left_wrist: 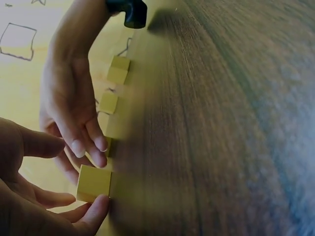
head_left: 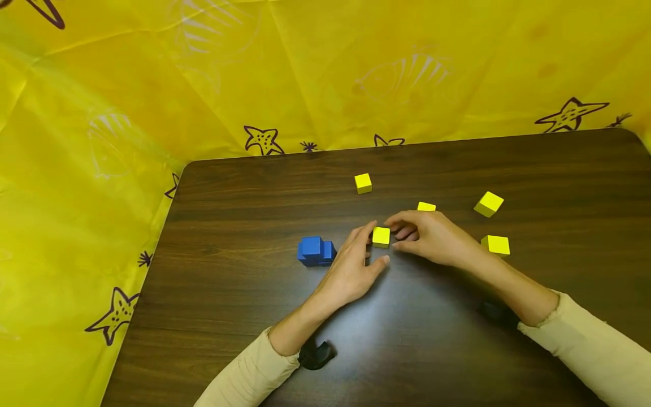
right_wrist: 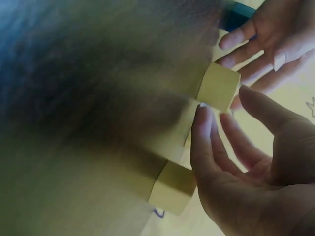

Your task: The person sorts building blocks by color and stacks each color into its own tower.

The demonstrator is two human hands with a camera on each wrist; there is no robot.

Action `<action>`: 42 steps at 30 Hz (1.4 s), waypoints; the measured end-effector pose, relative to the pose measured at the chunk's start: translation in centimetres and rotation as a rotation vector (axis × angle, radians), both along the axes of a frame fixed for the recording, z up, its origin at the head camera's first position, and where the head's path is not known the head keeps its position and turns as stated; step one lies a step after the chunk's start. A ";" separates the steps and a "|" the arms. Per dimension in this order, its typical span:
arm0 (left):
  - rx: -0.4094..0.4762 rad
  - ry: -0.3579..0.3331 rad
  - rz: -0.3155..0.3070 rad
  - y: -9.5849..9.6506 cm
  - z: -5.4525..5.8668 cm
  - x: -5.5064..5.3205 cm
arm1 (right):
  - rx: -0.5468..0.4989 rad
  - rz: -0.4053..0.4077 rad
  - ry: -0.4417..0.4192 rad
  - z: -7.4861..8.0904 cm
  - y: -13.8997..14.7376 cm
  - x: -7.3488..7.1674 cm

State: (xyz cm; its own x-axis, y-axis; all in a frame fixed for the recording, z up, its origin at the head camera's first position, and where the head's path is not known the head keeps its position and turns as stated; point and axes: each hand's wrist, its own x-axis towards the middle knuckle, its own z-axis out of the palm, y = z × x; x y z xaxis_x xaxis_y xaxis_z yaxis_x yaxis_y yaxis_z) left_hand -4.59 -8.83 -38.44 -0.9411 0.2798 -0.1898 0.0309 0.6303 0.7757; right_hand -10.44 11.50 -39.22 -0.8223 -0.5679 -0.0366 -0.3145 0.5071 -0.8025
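Note:
A yellow cube (head_left: pixel 381 237) sits on the table between the two hands. My left hand (head_left: pixel 352 270) is at its left side, fingers extended and thumb spread towards me; in the left wrist view a fingertip is right at the bottom of the cube (left_wrist: pixel 94 183). On the other side is my right hand (head_left: pixel 429 237), its fingers loosely bent and its thumb apart from them. In the right wrist view, the right fingertips are right beside the cube (right_wrist: pixel 219 87) without closing round it. Just left of my left hand stand several blue blocks (head_left: pixel 312 250), grouped together and partly hidden by it.
Another yellow cube (head_left: pixel 363 183) lies farther back, and one (head_left: pixel 426 207) is partly hidden behind the right hand. Two more yellow cubes (head_left: pixel 489 204) are to the right, the nearer beside the right forearm. A yellow patterned cloth (head_left: pixel 325 73) hangs beyond the dark wooden table (head_left: pixel 224 316).

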 end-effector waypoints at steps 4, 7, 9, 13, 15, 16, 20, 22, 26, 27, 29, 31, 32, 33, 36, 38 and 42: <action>0.000 -0.015 0.006 0.0 -0.1 -0.1 | 0.024 -0.028 -0.003 -0.2 -0.4 -0.1; 0.006 -0.021 0.010 0.0 -0.1 -0.2 | 0.031 -0.042 0.001 -0.2 -0.7 -0.1; 0.008 -0.017 0.005 -0.1 -0.1 -0.3 | 0.037 -0.050 0.003 -0.1 -0.8 -0.1; 0.023 -0.003 -0.007 -0.1 -0.2 -0.3 | 0.048 -0.058 -0.007 -0.1 -0.9 -0.1; 0.035 0.003 -0.004 -0.1 -0.3 -0.4 | 0.051 -0.057 -0.009 -0.2 -0.9 -0.1; 0.044 0.006 0.000 -0.2 -0.3 -0.4 | 0.054 -0.056 -0.005 -0.2 -0.9 -0.1; 0.072 0.028 0.022 -0.1 -0.4 -0.4 | 0.046 -0.040 0.025 -0.2 -0.7 0.0; 0.082 0.041 0.034 -0.1 -0.4 -0.4 | 0.036 -0.032 0.036 -0.1 -0.6 0.1; 0.105 0.062 0.051 -0.2 -0.4 -0.3 | 0.010 -0.008 0.051 0.1 -0.2 0.2; 0.113 0.062 0.054 -0.2 -0.4 -0.4 | 0.006 -0.004 0.052 0.1 -0.1 0.3; 0.131 0.058 0.057 -0.1 -0.4 -0.3 | 0.002 0.002 0.058 0.2 0.2 0.4; 0.151 0.054 0.058 0.0 -0.5 -0.3 | 0.003 0.004 0.059 0.3 0.5 0.6; 0.161 0.053 0.059 0.1 -0.5 -0.3 | 0.005 0.004 0.058 0.3 0.6 0.7; 0.170 0.052 0.058 0.2 -0.5 -0.3 | 0.008 0.005 0.058 0.4 0.7 0.8; 0.187 0.065 0.049 0.3 -0.7 -0.2 | 0.015 0.008 0.046 0.5 1.1 1.1; 0.193 0.075 0.041 0.4 -0.8 -0.2 | 0.014 0.011 0.039 0.5 1.2 1.3; 0.192 0.085 0.036 0.4 -0.9 0.1 | 0.004 0.012 0.026 0.6 1.3 1.8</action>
State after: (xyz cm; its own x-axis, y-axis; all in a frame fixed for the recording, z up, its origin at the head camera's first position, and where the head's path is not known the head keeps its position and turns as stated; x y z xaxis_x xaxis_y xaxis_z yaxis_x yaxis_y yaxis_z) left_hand -4.49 -8.39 -39.30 -0.9616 0.2689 -0.0554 0.0817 0.4727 0.8775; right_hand -8.67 12.82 -38.62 -0.8163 -0.5774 -0.0176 -0.3409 0.5062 -0.7922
